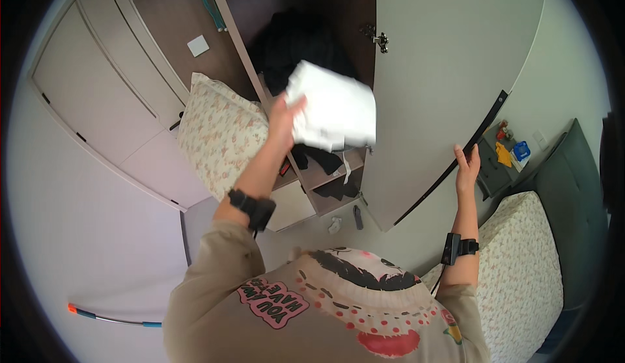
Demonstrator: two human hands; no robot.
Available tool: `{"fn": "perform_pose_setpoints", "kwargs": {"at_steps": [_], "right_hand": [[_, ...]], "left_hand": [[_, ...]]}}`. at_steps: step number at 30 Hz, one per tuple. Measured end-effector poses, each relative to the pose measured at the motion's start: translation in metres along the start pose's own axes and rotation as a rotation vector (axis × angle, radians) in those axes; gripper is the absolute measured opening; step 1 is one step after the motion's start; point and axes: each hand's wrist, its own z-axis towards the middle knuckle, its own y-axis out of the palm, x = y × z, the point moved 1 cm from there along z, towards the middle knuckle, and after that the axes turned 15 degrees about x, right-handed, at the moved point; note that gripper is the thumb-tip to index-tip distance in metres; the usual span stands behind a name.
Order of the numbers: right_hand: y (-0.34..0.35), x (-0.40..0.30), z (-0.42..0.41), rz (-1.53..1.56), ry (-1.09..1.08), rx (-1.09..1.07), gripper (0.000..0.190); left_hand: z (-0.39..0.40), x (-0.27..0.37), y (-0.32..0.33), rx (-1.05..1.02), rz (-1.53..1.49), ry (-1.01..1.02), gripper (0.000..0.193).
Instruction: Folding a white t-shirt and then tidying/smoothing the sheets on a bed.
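My left hand [284, 123] grips the left edge of a folded white cloth item [337, 107], slightly blurred, its thumb lying on top. The cloth is held up before the open wardrobe [254, 77], covering part of its shelves. Dark clothes [302, 46] lie in the compartment behind it. To the right, my right hand [467, 160] is at the black edge strip [442, 180] of the opened wardrobe door [439, 70], thumb on the inner face and fingers around the edge.
A floral pillow [219, 133] stands left of the wardrobe. Lower shelves hold dark cloth [320, 160]. A slipper [358, 217] and a small white item [335, 225] lie on the floor. At right are a grey nightstand [494, 170] and a bed with floral bedding [522, 260].
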Motion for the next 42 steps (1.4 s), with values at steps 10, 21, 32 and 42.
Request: {"fn": "perform_pose_setpoints", "kwargs": {"at_steps": [10,21,32,42], "right_hand": [[0.004,-0.008,-0.009,-0.109,-0.020,-0.001,0.026],[0.009,-0.023,-0.069,-0.281,-0.174,-0.199,0.043],[0.097,-0.046,-0.154,0.357,0.346,-0.709,0.024],[-0.009,0.084,-0.272,-0.346,0.752,-0.426,0.025]], "left_hand": [[0.101,-0.035,0.043,0.054,0.382,-0.194,0.066],[-0.083,-0.175,-0.097,-1.120,0.896,-0.585,0.034],[-0.119,-0.167,-0.105,-1.123,0.863,-0.677,0.041],[-0.092,-0.158,-0.145,-0.875,0.644,-0.540,0.072]]}}
